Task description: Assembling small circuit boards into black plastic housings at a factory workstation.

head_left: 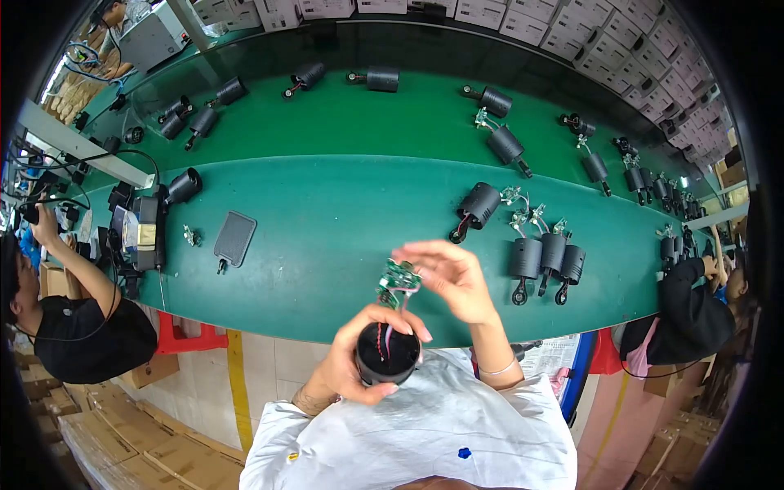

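While left hand [347,371] cups housing [388,353], right hand [449,273] pinches board [398,282].

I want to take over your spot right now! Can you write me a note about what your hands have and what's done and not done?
Left hand: wrapped round the black round lamp housing, open end up, over the lap.
Right hand: fingers pinch the small green circuit board just above the housing.
Wires run from the board down into the housing.
Done: housing picked up, board wired.
Left: board is not yet seated inside.
More housings stand on the green bench.
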